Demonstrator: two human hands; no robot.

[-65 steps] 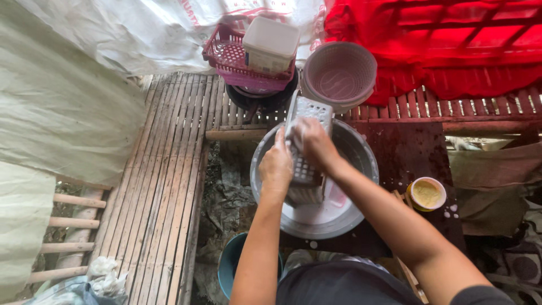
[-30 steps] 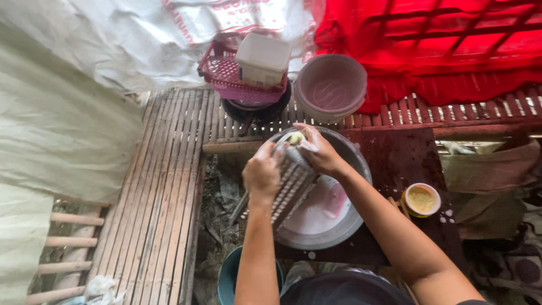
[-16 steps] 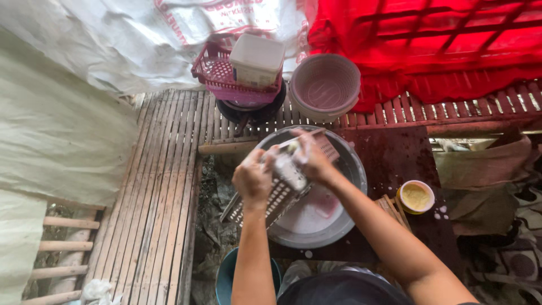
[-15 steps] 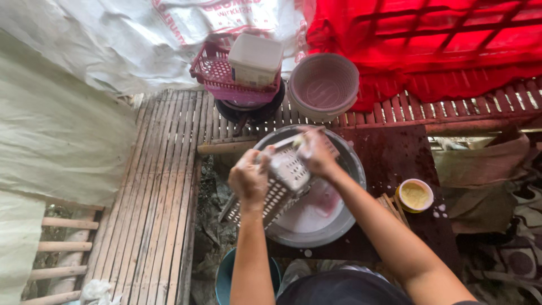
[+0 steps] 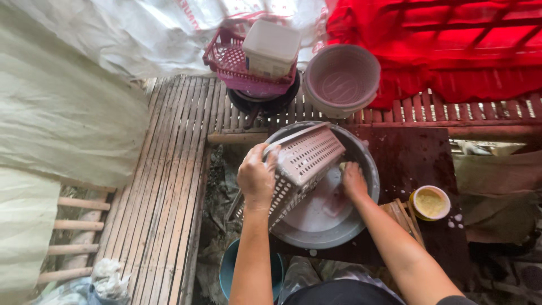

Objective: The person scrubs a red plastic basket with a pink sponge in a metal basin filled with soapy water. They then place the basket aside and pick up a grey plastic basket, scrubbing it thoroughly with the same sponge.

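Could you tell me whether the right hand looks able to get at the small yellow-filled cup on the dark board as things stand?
Probably yes. The right hand rests inside the metal basin, and the small cup stands beside that basin on the same side, with only bare dark board between them. The left hand holds the perforated rack on the other side.

Up top, a pink plastic lattice basket (image 5: 226,62) carries a white lidded plastic tub (image 5: 271,48), w/ a round black pan (image 5: 265,104) under it. Just right, a stack of greyish-pink plastic basins (image 5: 341,79), red cloth (image 5: 440,45) behind. Slatted bamboo platform (image 5: 164,186) runs left, pale tarp sheet (image 5: 56,113) beside. Small yellow-filled round cup (image 5: 430,202) far right; teal bucket (image 5: 228,271) at btm.
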